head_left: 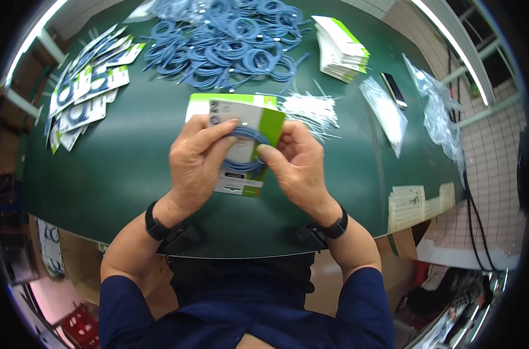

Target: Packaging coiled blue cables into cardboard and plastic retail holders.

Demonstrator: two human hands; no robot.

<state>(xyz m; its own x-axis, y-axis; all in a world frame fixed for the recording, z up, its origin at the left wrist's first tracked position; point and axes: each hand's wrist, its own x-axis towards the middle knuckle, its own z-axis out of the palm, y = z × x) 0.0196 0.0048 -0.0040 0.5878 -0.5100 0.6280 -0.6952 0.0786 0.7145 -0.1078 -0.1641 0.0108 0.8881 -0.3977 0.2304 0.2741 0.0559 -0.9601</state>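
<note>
In front of me a coiled blue cable lies against a white and green card, both held above the table. My left hand pinches the coil and the card's left side between thumb and fingers. On the other side my right hand presses its thumb on the coil, its fingers behind the card. Just beyond, another green-edged card shows partly behind the held one. A heap of white cable ties lies close to my right fingers.
A big pile of coiled blue cables covers the far middle of the green table. Carded cables are heaped at left. Stacked cards, a phone, a bag of ties and crumpled plastic lie to the right.
</note>
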